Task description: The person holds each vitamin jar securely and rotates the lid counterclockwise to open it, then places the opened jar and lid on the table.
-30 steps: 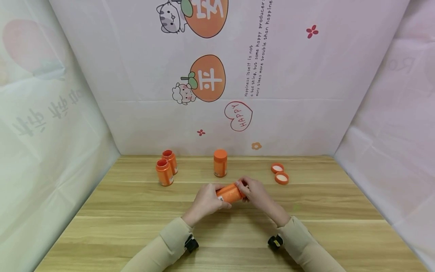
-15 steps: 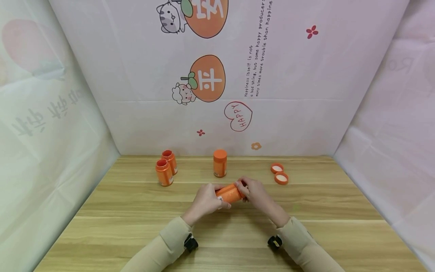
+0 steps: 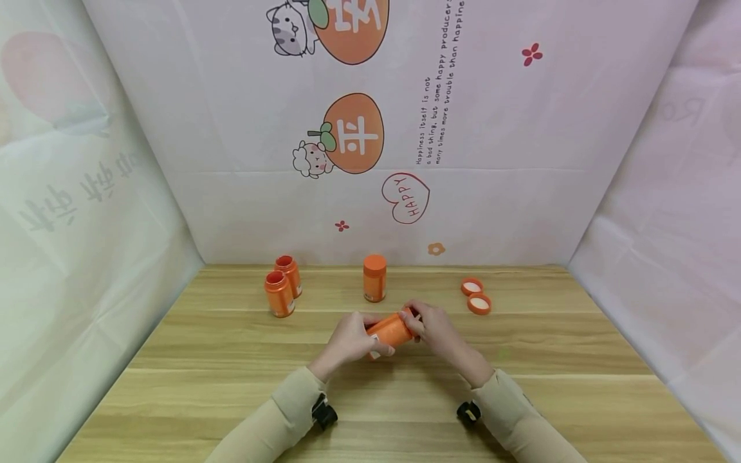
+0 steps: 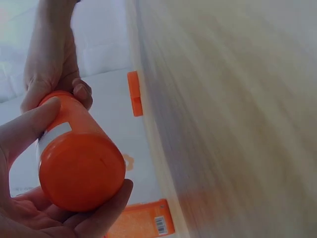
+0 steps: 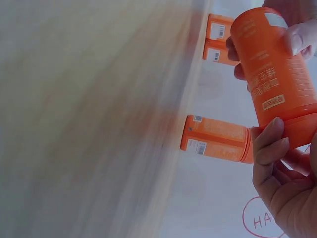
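Observation:
An orange bottle (image 3: 390,331) is held tilted over the table between both hands, its base toward the left and its lid end toward the right. My left hand (image 3: 350,339) grips the body, with the thumb along one side and fingers beneath, as the left wrist view shows. My right hand (image 3: 433,328) grips the orange lid (image 5: 300,130) with curled fingers and thumb. Lettering and a pale label show on the bottle body (image 5: 272,67) in the right wrist view. Just beyond the hands stands another orange bottle (image 3: 375,279), upright with its lid on.
Two lidless orange bottles (image 3: 280,294) stand upright at the back left, one behind the other. Two orange lids (image 3: 479,303) lie with white insides up at the back right. A printed white sheet (image 3: 492,212) rises behind the wooden table (image 3: 231,386).
My left hand and the bottle's base end have shifted very slightly left. The right fingers have shifted slightly at the lid. Everything on the table stays put.

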A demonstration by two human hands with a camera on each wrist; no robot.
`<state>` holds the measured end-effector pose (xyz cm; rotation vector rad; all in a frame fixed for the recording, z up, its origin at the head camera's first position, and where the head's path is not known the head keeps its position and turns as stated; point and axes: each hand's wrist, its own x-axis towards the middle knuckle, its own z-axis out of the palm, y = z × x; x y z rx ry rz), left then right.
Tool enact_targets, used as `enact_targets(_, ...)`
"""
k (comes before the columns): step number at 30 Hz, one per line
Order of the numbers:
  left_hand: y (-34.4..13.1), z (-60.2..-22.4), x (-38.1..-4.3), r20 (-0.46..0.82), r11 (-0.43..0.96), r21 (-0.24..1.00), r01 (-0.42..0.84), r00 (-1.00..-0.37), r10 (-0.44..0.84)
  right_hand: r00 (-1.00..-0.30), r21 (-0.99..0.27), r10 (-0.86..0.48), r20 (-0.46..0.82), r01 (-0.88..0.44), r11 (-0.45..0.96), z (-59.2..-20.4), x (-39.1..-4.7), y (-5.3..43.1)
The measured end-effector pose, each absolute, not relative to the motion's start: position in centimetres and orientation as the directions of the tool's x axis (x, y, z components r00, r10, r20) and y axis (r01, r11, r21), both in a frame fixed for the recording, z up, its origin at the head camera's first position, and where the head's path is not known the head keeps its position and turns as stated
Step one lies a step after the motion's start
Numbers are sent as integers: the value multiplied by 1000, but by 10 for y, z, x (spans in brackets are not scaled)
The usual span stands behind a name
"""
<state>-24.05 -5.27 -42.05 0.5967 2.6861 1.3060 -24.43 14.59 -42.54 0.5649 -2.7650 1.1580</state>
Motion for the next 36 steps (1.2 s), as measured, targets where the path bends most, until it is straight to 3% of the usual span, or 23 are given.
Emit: enact_targets(36, -62, -421, -249, -2, 521, 820, 239, -908, 420, -848, -641, -444, 291, -517, 567, -425, -245, 156)
